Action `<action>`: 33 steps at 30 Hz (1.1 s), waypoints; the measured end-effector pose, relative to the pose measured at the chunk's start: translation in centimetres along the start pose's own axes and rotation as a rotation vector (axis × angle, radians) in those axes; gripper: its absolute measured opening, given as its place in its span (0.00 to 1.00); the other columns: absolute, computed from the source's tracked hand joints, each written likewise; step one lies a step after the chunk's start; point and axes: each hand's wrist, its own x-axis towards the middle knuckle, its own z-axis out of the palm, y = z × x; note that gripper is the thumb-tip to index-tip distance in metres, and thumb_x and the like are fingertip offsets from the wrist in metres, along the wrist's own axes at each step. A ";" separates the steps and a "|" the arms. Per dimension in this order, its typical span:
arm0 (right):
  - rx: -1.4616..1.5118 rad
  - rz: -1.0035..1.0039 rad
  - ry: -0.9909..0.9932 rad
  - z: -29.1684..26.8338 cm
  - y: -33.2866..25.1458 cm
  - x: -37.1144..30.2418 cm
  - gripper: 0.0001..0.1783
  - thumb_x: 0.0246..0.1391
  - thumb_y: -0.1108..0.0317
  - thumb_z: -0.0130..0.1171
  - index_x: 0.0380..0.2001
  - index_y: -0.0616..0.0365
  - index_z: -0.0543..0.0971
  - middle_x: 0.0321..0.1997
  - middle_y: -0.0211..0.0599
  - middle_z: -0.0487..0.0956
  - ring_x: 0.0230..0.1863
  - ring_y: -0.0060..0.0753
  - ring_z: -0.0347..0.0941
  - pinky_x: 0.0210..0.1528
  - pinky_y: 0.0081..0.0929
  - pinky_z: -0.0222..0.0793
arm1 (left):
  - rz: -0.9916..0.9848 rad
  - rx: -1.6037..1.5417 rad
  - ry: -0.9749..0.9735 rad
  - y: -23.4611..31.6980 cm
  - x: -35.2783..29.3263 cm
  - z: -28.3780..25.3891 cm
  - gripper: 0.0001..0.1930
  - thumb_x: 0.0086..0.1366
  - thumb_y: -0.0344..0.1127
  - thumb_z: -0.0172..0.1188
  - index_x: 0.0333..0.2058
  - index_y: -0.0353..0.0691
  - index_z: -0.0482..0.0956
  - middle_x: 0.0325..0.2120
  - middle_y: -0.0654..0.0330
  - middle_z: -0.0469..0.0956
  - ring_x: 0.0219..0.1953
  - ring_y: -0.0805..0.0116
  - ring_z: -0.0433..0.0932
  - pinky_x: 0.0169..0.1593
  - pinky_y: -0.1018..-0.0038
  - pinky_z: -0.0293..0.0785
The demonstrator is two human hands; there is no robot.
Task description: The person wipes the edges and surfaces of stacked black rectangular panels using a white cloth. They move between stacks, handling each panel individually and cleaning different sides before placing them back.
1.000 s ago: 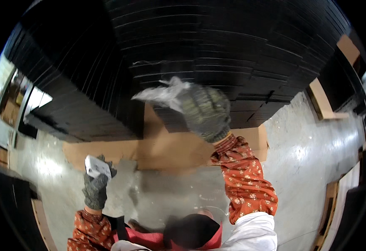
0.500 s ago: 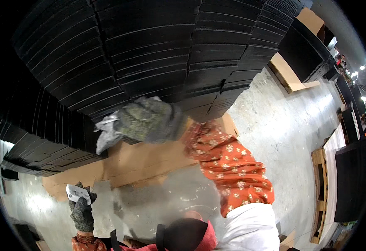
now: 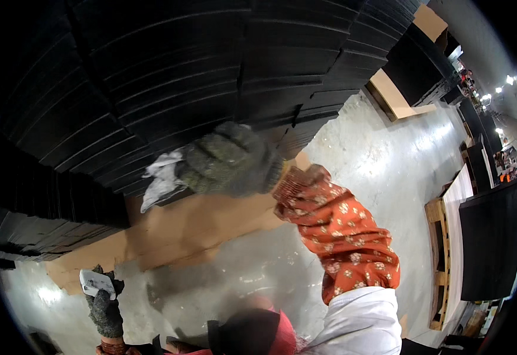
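My right hand (image 3: 229, 161), in a dark grey-green work glove, is closed around a crumpled whitish cloth (image 3: 162, 175). The cloth hangs out past the fingers, close to the lower side of a tall stack of black sheets (image 3: 175, 77); whether it touches the sheets I cannot tell. Low at the left, my gloved left hand (image 3: 104, 309) is wrapped round a small white block with rounded corners (image 3: 97, 283). That hand is away from the stack, over the floor. An orange flowered sleeve (image 3: 344, 236) covers my right forearm.
Brown cardboard (image 3: 175, 236) lies under the stack and sticks out toward me. Another black stack (image 3: 51, 207) stands at left. On the right are a wooden pallet (image 3: 437, 266) with white sheets and black boards (image 3: 492, 242), with grey concrete floor (image 3: 376, 154) between.
The view has shifted a little. My right hand has moved to the right along the stack with the cloth. My left hand still grips the white block.
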 end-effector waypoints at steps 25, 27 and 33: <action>-0.151 0.173 -0.362 -0.3 -2.6 -6.8 0.20 0.50 0.55 0.55 0.48 0.40 0.77 0.53 0.28 0.73 0.53 0.38 0.66 0.58 0.44 0.60 | -0.082 -0.099 0.073 2.2 0.0 2.9 0.38 0.47 0.34 0.67 0.58 0.35 0.62 0.47 0.53 0.72 0.50 0.56 0.73 0.52 0.56 0.73; -0.095 0.072 -0.639 -5.1 1.3 -5.3 0.18 0.50 0.55 0.57 0.47 0.38 0.77 0.53 0.26 0.73 0.53 0.38 0.66 0.57 0.45 0.61 | -0.112 -0.103 0.046 1.4 0.3 2.6 0.38 0.46 0.33 0.66 0.58 0.35 0.62 0.48 0.53 0.71 0.50 0.56 0.73 0.52 0.56 0.74; -0.136 0.011 -0.332 1.2 -1.5 1.9 0.28 0.52 0.53 0.52 0.57 0.43 0.69 0.56 0.30 0.70 0.56 0.34 0.63 0.62 0.46 0.54 | -0.105 -0.087 0.051 1.3 0.4 1.5 0.37 0.47 0.32 0.66 0.58 0.36 0.62 0.50 0.55 0.70 0.50 0.55 0.73 0.51 0.56 0.74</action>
